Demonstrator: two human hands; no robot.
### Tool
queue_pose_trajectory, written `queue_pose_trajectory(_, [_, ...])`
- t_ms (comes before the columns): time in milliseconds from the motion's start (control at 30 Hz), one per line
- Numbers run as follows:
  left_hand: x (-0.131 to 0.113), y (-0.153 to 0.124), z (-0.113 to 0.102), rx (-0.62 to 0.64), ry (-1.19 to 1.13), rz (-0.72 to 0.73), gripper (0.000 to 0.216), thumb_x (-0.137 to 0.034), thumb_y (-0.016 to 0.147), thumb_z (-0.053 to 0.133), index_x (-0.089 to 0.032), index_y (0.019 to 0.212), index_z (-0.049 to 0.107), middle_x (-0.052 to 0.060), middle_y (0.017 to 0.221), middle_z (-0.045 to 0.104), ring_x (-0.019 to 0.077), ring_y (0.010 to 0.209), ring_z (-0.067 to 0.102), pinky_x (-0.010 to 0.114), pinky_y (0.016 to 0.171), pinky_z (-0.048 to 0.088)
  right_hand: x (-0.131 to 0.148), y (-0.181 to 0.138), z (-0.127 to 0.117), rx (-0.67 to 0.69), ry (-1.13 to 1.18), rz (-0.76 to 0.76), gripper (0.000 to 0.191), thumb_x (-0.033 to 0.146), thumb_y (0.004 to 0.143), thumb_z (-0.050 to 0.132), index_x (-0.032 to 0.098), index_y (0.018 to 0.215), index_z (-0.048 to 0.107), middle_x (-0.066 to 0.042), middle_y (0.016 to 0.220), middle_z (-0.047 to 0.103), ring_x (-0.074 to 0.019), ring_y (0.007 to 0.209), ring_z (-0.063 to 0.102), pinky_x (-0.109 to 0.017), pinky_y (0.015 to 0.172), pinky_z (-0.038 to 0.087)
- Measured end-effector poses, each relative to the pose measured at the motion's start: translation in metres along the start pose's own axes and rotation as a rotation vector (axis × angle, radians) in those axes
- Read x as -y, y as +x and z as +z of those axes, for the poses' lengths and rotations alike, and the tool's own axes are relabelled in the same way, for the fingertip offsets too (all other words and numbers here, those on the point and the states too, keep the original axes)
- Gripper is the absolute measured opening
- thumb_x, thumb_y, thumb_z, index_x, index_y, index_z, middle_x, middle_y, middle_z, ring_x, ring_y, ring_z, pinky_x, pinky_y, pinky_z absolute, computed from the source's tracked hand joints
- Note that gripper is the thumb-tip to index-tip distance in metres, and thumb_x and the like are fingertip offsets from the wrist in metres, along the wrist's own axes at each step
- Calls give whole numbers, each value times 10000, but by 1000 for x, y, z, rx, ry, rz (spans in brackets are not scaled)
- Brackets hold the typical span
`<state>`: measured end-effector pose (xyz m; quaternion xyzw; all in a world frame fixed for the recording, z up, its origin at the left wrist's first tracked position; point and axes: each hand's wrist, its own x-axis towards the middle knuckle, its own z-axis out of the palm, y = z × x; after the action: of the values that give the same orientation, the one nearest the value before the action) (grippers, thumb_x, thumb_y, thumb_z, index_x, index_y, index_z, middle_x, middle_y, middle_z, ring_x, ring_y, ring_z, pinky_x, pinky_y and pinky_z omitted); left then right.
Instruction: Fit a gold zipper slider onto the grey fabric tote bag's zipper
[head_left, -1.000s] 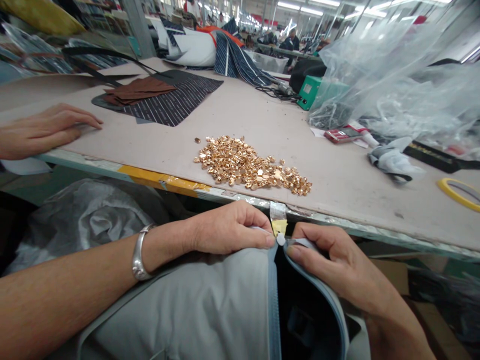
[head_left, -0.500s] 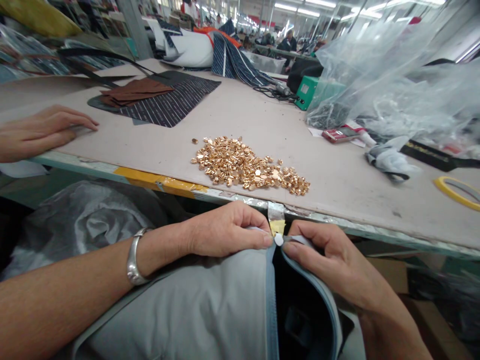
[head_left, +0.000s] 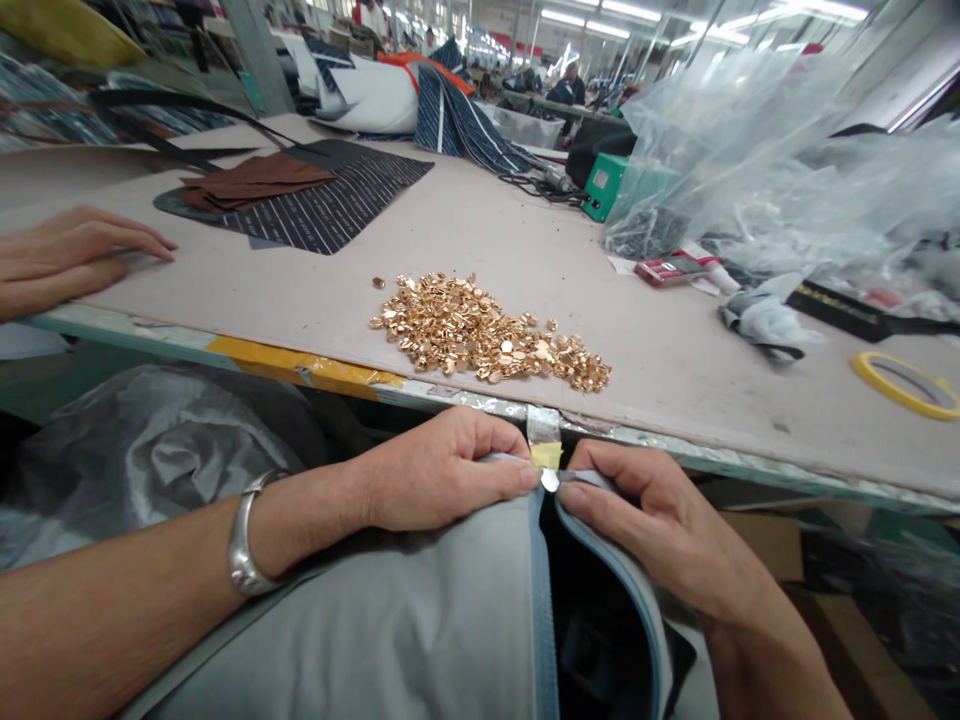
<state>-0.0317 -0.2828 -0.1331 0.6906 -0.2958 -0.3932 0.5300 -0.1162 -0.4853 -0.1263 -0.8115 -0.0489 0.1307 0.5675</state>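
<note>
Both my hands pinch the top end of a grey zip on a pale grey fabric bag in my lap.

My left hand is closed on the left zip tape and my right hand on the right one, fingertips meeting at a small silvery zip slider just below the taped edge of the beige worktop. The pale grey fabric bag gapes open under the slider. The slider looks tiny, so I judge it could slip from my fingertips or bite crookedly on the teeth. Beyond the edge lies a heap of small gold metal fittings; a jolt could scatter them. Another person's hand rests far left.
</note>
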Motion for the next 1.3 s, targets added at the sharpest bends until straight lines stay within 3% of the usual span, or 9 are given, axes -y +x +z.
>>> queue_pose_trajectory(533, [-10, -2, 9, -159, 66, -74, 248, -362, 789, 566, -131, 701, 556, -45, 583, 393, 72, 548, 318, 182, 461, 238, 2, 4, 0, 8, 123, 59, 361, 466, 884, 606, 168, 704, 514, 42, 644, 386, -100, 587, 308, -221, 510, 267])
queue_pose_trajectory(1033, [-11, 5, 3, -152, -5, -120, 259, -386, 762, 583, -146, 676, 536, -44, 571, 392, 68, 504, 302, 187, 435, 206, 3, 11, -1, -63, -90, 3, 353, 442, 921, 537, 175, 695, 492, 26, 690, 435, -120, 654, 379, -248, 586, 318])
queue_pose_trajectory(1300, [-9, 4, 1, -113, -19, -99, 273, -407, 771, 589, -146, 720, 528, -46, 600, 394, 78, 553, 323, 190, 472, 239, 3, 9, -2, -53, -55, 19, 333, 430, 917, 554, 179, 703, 511, 35, 670, 424, -111, 627, 356, -238, 547, 287])
